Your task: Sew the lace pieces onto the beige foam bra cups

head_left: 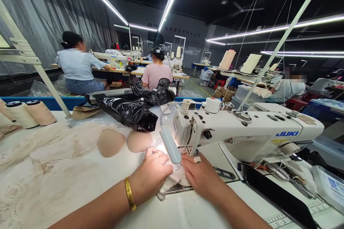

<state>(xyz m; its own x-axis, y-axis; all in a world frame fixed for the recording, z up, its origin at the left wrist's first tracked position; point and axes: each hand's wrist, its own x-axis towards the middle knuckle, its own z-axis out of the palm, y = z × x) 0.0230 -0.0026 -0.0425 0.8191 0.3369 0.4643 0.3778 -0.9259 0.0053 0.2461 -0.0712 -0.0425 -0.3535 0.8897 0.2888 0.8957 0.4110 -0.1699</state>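
Observation:
A white sewing machine (258, 125) stands ahead of me, its needle end at the middle of the view. Below it lies a piece of pale fabric (176, 176) with lace along it. My left hand (152, 174) has its fingers curled onto the left side of this fabric. From the right, my right hand (203, 176) rests on the fabric beside the needle area, fingers stretched out. A lit gooseneck lamp (171, 146) partly covers the fabric and hides the needle point. Two beige moulded cups (111, 143) lie beyond my left hand.
Pale lace pieces (61, 168) spread over the left of the table. Black plastic bags (129, 114) lie behind the cups, thread cones (40, 113) at far left. A dark flat tray (279, 196) and a clear plastic box (329, 186) are on the right. Several people sit farther off.

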